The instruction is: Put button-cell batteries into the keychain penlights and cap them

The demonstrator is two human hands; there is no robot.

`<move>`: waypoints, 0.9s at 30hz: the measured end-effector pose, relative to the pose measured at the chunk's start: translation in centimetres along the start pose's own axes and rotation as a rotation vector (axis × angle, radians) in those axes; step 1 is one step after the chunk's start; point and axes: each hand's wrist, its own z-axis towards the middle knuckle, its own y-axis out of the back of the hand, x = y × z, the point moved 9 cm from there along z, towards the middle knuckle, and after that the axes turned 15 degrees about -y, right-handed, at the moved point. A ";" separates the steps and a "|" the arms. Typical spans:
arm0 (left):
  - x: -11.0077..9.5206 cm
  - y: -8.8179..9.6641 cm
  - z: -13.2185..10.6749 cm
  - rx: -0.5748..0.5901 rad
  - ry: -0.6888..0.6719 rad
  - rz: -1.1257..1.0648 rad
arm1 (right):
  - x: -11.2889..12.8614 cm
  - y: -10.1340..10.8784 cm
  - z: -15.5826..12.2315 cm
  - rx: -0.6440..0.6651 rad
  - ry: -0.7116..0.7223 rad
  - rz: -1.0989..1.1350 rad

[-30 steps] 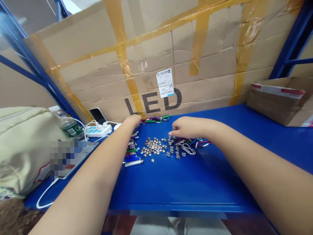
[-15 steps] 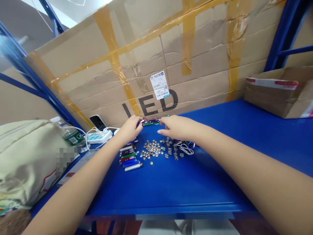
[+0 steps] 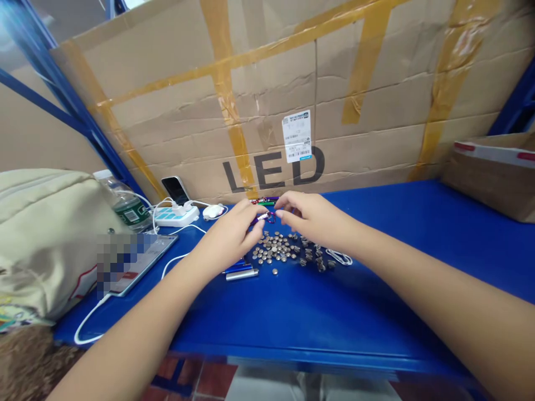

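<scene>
My left hand [image 3: 238, 228] is closed around one end of a small purple metal tube [image 3: 256, 220] with a whitish label, partly hidden by the fingers. A purple carabiner [image 3: 272, 219] hangs at its other end, and my right hand [image 3: 309, 216] pinches it between thumb and curled fingers. Just below lie a scatter of silver button cells [image 3: 273, 248] and, to their right, small metal clips [image 3: 320, 259]. A silver tube [image 3: 242, 274] and blue tubes [image 3: 239, 267] lie under my left wrist. Behind my hands, finished-looking coloured tubes [image 3: 266, 203] lie in a row.
A large taped cardboard box [image 3: 188, 128] stands along the back. To the left are a power strip [image 3: 173, 215], phone [image 3: 175, 190], tablet [image 3: 144, 262], bottle [image 3: 129, 209] and beige bag [image 3: 54, 234]. A silver carabiner [image 3: 339, 257] and an open carton [image 3: 489, 172] are rightward.
Both hands have come nearer from the row at the back, now with the purple tube and carabiner between them. The view has turned left, so the tablet shows more fully.
</scene>
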 end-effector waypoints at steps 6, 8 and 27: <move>-0.7 -0.6 0.0 0.022 -0.057 -0.032 | 0.5 -0.4 -0.5 0.064 0.014 0.066; -0.8 -0.6 0.0 0.013 -0.070 -0.021 | 0.4 -0.7 -0.5 0.103 -0.012 0.122; -1.4 1.2 0.2 -0.183 -0.092 -0.035 | 0.4 -1.4 -0.4 0.166 -0.027 0.076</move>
